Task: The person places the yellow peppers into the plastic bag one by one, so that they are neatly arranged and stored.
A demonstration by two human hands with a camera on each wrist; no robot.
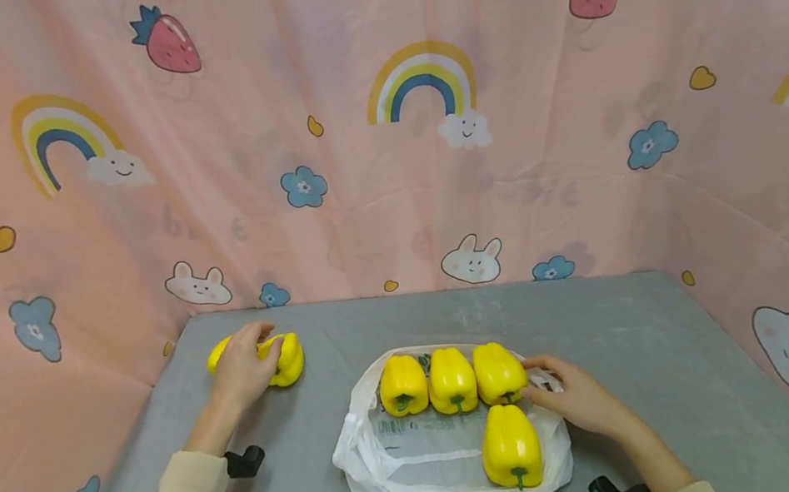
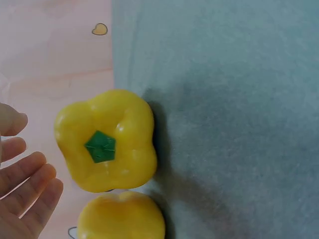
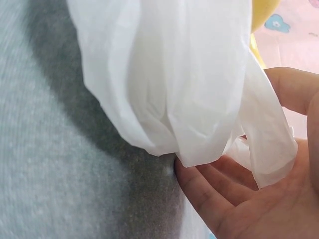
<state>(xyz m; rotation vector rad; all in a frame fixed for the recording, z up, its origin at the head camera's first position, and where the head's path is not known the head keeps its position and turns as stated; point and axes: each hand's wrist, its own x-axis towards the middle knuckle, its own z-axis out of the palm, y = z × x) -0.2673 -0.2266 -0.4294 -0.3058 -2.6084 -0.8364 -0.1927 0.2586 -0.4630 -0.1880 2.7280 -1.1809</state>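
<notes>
My left hand (image 1: 241,368) is over two yellow bell peppers at the table's back left; it partly covers the left pepper (image 1: 216,355) and the right pepper (image 1: 293,359). In the left wrist view, its spread fingers (image 2: 30,194) stand apart from a pepper (image 2: 107,142) with a green stem. A white plastic bag (image 1: 353,449) lies spread at the centre, bearing three yellow peppers (image 1: 451,381) in a row and one pepper (image 1: 511,444) in front. My right hand (image 1: 575,397) is at the bag's right edge, fingertips beside the row's rightmost pepper (image 1: 499,372); a bag handle (image 3: 269,144) hangs across its palm.
A grey cloth covers the table (image 1: 630,356). Behind and at both sides hangs a pink printed curtain (image 1: 543,174). Black wrist straps (image 1: 245,462) show at both wrists.
</notes>
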